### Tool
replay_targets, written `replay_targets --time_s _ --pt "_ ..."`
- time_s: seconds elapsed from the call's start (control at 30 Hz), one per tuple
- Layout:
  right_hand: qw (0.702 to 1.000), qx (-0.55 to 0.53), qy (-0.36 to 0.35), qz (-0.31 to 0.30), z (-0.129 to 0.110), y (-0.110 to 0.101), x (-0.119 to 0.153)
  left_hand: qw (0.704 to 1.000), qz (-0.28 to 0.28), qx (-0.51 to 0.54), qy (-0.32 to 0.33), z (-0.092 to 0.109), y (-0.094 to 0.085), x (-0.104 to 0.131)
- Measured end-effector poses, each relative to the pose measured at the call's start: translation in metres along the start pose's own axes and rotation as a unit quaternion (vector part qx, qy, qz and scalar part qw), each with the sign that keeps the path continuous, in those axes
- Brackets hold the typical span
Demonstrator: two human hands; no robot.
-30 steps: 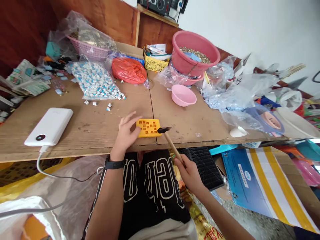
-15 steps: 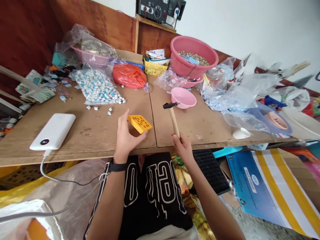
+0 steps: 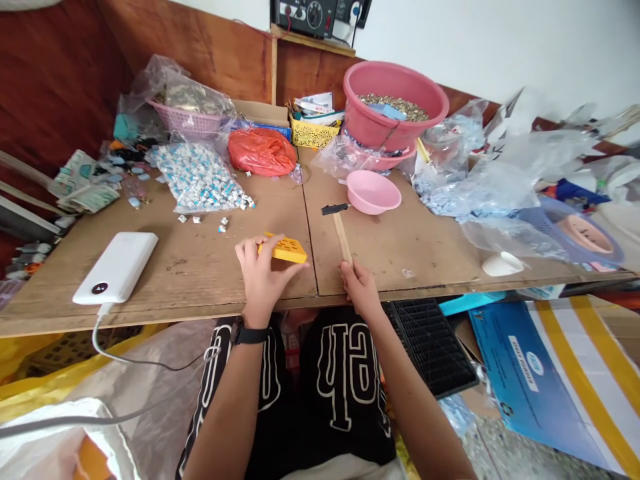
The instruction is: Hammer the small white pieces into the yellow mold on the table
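Observation:
Between the thumb and fingers of my left hand [image 3: 264, 270] is a small yellow block with slots in its face [image 3: 289, 249], tilted just above the table. A dark watch band circles that wrist. My right hand [image 3: 361, 287] is wrapped round the pale wooden handle of a hammer [image 3: 342, 237]. The hammer's black head points up and away from me, in front of a small pink bowl [image 3: 374, 192]. A few small white-and-blue pieces [image 3: 223, 225] lie beyond my left hand, near a clear bag full of the same pieces [image 3: 195, 177].
A white power bank [image 3: 117, 267] with a cable lies at the left. At the back stand a red plastic bag [image 3: 263, 152], a yellow basket [image 3: 314, 134] and a large pink tub [image 3: 387, 133] of small metal bits. Plastic bags [image 3: 500, 180] and a white cup [image 3: 503, 264] are at the right.
My left hand has turned, with its fingers now further over the yellow block, which shows its edge more. The hammer has tipped slightly left. The camera view has shifted a little.

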State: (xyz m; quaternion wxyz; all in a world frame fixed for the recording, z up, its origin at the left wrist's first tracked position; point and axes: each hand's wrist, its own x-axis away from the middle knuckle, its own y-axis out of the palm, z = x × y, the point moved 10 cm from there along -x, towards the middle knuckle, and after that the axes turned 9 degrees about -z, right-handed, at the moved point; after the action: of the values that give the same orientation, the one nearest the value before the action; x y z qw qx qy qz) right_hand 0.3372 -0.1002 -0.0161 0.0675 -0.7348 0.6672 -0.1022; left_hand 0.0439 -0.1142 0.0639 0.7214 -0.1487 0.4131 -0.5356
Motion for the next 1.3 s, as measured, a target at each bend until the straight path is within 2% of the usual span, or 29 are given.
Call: replay_targets --time_s 0.13,0.2,0.4,0.57,0.63,0.8,0.9,0.97,1.0,1.07,1.17,1.23,1.3 --pt "0.999 -0.037 0.002 0.015 -0.003 0.001 0.003 0.993 -0.114 -0.016 0.02 0.003 0.028 -0.001" --pt "0.998 -0.057 0.008 0.019 -0.003 0.001 0.004 0.989 -0.145 -0.019 0.022 0.003 0.036 0.002" --pt "0.991 -0.128 0.021 0.02 0.002 -0.002 0.003 0.986 -0.143 0.034 0.074 0.006 0.034 0.007" --pt "0.986 -0.166 0.007 0.027 0.004 -0.007 0.0 0.98 -0.189 -0.027 0.062 0.009 0.05 0.008" --pt "0.984 -0.177 0.002 0.025 0.004 -0.007 0.0 0.983 -0.17 -0.059 0.04 0.013 0.049 0.009" --pt "0.983 -0.182 -0.013 0.017 0.003 -0.007 -0.001 0.988 -0.074 -0.134 -0.036 0.02 0.042 0.009" --pt "0.983 -0.181 -0.011 0.021 0.005 -0.008 -0.001 0.989 -0.052 -0.133 -0.049 0.025 0.046 0.008" --pt "0.982 -0.185 -0.008 0.023 0.008 -0.007 -0.001 0.992 -0.029 -0.113 -0.046 0.023 0.041 0.007" --pt "0.982 -0.188 -0.008 0.024 0.009 -0.007 -0.001 0.994 -0.015 -0.099 -0.047 0.017 0.034 0.007" --pt "0.981 -0.191 -0.011 0.024 0.01 -0.006 -0.001 0.995 0.01 -0.066 -0.08 -0.008 0.014 0.006" --pt "0.982 -0.186 -0.01 0.028 0.009 -0.005 0.001 0.981 0.008 -0.007 -0.194 -0.066 -0.021 0.001" --pt "0.983 -0.179 0.002 0.033 0.008 -0.004 0.002 0.971 0.022 -0.016 -0.239 -0.095 -0.048 -0.008" --pt "0.985 -0.171 0.018 0.033 0.007 -0.002 0.003 0.96 0.035 -0.064 -0.269 -0.114 -0.07 -0.023"
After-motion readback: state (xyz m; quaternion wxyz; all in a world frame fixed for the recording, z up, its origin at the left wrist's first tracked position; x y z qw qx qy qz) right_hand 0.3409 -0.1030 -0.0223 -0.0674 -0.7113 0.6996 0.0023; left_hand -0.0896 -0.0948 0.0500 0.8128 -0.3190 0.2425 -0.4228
